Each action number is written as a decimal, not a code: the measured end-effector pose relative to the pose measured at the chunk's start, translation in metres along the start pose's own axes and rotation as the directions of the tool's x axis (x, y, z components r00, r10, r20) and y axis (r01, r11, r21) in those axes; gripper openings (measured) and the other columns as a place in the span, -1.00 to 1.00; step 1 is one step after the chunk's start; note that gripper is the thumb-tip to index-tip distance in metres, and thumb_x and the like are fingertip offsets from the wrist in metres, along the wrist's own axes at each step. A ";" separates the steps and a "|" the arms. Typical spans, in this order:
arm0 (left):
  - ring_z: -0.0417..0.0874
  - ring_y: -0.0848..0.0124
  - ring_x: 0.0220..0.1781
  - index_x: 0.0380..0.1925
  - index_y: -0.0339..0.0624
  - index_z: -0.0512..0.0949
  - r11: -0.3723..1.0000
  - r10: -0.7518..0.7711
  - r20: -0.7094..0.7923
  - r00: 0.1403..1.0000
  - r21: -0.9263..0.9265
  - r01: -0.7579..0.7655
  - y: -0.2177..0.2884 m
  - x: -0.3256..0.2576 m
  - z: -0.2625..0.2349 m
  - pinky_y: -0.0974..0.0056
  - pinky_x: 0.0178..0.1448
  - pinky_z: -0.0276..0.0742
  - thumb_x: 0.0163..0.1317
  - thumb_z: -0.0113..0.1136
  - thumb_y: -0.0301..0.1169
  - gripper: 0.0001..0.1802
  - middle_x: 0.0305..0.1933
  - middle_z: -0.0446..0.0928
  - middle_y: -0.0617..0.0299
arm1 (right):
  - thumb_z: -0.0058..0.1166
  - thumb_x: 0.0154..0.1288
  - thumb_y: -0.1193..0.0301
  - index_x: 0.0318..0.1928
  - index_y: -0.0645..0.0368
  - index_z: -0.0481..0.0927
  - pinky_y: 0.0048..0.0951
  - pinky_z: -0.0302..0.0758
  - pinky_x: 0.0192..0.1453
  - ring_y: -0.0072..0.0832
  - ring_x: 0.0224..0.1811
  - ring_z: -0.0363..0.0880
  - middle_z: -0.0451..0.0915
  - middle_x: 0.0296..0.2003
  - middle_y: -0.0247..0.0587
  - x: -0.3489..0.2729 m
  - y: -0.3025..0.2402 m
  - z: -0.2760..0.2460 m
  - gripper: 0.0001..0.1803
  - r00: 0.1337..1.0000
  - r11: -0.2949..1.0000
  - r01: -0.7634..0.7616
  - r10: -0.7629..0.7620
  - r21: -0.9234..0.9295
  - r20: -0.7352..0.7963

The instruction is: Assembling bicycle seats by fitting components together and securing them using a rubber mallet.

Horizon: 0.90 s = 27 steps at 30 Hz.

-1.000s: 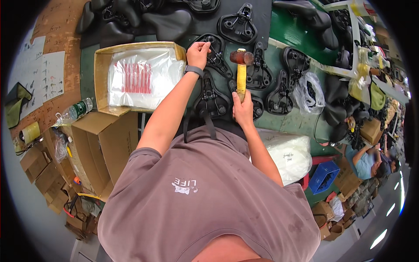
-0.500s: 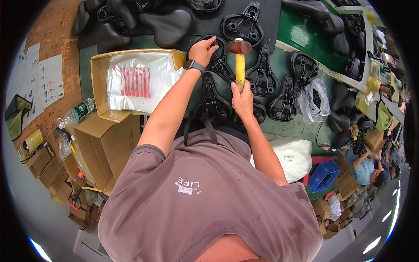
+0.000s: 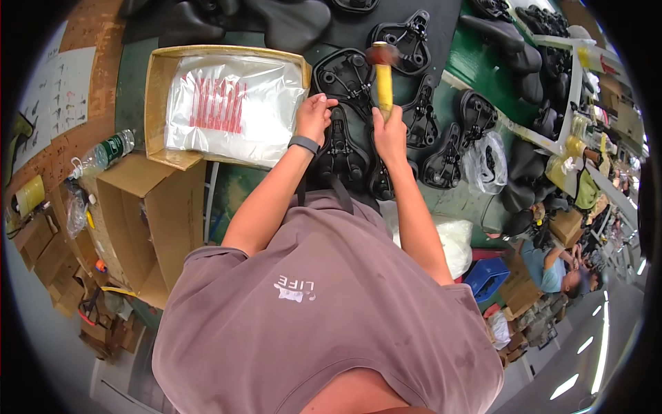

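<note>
My right hand [image 3: 391,138] grips the yellow handle of a mallet [image 3: 385,86], its reddish-brown head pointing away from me. Under and around the mallet lie black bicycle saddles, bottoms up, with ribbed undersides. My left hand [image 3: 315,119] has its fingers drawn together beside the near saddle [image 3: 339,152]; whatever may be in them is too small to make out. Just beyond that hand is another upturned saddle [image 3: 345,74]. To the right of the mallet, a further saddle [image 3: 422,121] is partly covered by my right hand and the handle.
An open carton [image 3: 157,103] lined with clear plastic stands left of my left hand. Finished-side-up saddles [image 3: 293,21] lie at the far edge. At right are more upturned saddles [image 3: 441,162] and a clear plastic bag [image 3: 486,165]. A co-worker [image 3: 545,265] sits at far right.
My left hand has come back toward me, from the far saddle to beside the near one. The mallet remains in my right hand, slightly shifted. The whole view has moved a little.
</note>
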<state>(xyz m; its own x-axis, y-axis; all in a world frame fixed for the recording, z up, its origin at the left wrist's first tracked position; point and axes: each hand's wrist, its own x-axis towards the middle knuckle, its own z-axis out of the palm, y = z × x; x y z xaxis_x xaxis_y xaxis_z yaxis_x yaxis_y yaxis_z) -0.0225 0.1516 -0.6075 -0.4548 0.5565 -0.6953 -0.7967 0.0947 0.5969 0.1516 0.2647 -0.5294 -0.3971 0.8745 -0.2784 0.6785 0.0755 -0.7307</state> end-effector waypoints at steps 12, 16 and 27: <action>0.66 0.49 -0.50 -0.13 -0.21 0.87 0.619 0.771 -0.275 0.575 0.536 -0.574 -0.032 0.070 0.039 0.27 -0.30 0.56 0.42 0.62 -0.24 -0.74 -0.51 0.72 0.23 | 0.31 0.67 0.19 0.12 0.27 0.51 0.05 0.64 -0.13 0.20 -0.22 0.80 0.76 -0.28 0.20 -0.068 -0.010 0.001 -0.60 0.996 0.997 -0.070 0.071 -0.025 0.048; 0.67 0.27 -0.54 -0.07 -0.07 0.89 0.569 0.784 -0.271 0.558 0.675 -0.471 -0.040 0.075 0.037 0.15 -0.33 0.55 0.45 0.56 -0.08 -0.68 -0.51 0.71 0.12 | 0.30 0.68 0.20 0.18 0.26 0.48 0.06 0.64 -0.09 0.23 -0.17 0.80 0.77 -0.23 0.24 -0.070 -0.014 0.006 -0.59 0.994 0.998 -0.038 0.042 -0.042 0.097; 0.69 0.22 -0.48 0.04 -0.03 0.88 0.571 0.759 -0.194 0.621 0.658 -0.492 -0.036 0.064 0.014 0.10 -0.28 0.59 0.64 0.32 -0.08 -0.67 -0.50 0.69 0.12 | 0.30 0.67 0.31 0.24 0.31 0.42 0.04 0.64 -0.15 0.25 -0.24 0.78 0.74 -0.26 0.27 -0.048 -0.032 0.017 -0.57 0.960 0.961 0.278 -0.278 0.021 0.044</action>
<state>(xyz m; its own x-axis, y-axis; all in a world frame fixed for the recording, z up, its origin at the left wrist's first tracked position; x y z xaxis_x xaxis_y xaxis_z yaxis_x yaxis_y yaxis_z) -0.0177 0.1955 -0.6678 -0.9646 0.2575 -0.0566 0.0308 0.3233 0.9458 0.1387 0.2120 -0.5037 -0.5968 0.7972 -0.0910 0.5287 0.3054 -0.7920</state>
